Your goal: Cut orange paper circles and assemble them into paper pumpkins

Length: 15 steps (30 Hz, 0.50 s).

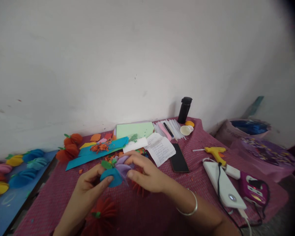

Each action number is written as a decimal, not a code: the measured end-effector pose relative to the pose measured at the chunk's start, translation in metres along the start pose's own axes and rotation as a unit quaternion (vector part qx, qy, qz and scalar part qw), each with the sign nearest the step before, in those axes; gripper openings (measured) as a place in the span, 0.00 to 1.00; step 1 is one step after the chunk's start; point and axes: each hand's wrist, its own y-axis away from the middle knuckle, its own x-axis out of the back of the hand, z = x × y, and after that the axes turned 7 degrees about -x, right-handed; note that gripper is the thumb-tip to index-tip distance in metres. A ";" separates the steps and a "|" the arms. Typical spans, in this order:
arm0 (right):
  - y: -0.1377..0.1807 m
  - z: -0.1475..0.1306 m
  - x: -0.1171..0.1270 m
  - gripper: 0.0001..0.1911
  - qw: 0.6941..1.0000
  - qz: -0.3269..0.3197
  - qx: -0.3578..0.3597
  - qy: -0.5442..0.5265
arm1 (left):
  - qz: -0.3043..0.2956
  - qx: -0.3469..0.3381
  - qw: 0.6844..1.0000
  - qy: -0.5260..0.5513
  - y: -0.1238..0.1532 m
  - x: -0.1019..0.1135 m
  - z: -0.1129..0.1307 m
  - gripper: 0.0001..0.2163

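Observation:
Between my two hands is a paper pumpkin [115,177] with blue and purple rounded leaves of paper and a green leaf on top. My left hand [87,188] pinches its blue side, thumb in front. The fingers and thumb of my right hand [147,173] close around the purple side. Whether the two colours belong to one piece or two, I cannot tell. Below my hands, a red paper pumpkin [102,213] with a green centre sits at the near table edge. Another red paper piece [139,188] is partly hidden behind my right hand.
Orange pumpkins [70,150], blue paper strips [86,157] and orange shreds lie left on the cloth-covered table [49,196]. A written sheet [160,150], a phone [179,159], a yellow glue gun [215,153], a power bank [223,185] and cables lie right. A black bottle [185,110] stands behind.

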 end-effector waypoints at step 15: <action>-0.001 0.015 -0.013 0.09 0.984 0.114 -0.011 0.133 | 0.053 -0.318 0.897 -0.302 -0.001 -0.022 0.015 0.05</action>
